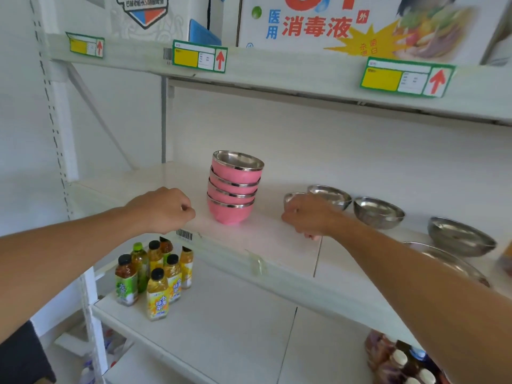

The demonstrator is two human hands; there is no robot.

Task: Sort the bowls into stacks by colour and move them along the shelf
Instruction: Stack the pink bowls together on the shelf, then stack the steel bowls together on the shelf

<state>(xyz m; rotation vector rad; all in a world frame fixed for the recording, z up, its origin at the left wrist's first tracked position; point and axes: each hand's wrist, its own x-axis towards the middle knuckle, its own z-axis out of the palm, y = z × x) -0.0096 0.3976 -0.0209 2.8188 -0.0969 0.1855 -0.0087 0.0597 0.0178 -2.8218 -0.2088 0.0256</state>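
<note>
A stack of several pink bowls (234, 189) with steel rims stands on the white middle shelf (277, 245). My left hand (163, 210) hovers just left of the stack, fingers curled shut with nothing in them. My right hand (310, 217) is to the right of the stack, fingers curled, in front of a small steel bowl (291, 197) that it partly hides. More steel bowls sit apart along the shelf to the right: one (329, 195), another (378, 212), and a third (460, 235). A larger steel bowl (443, 259) lies behind my right forearm.
Several juice bottles (155, 275) stand on the lower shelf at the left. Cardboard boxes (346, 26) sit on the upper shelf, with price tags (199, 56) on its edge. More bottles (401, 361) are at the lower right. A white upright post (55, 106) bounds the left.
</note>
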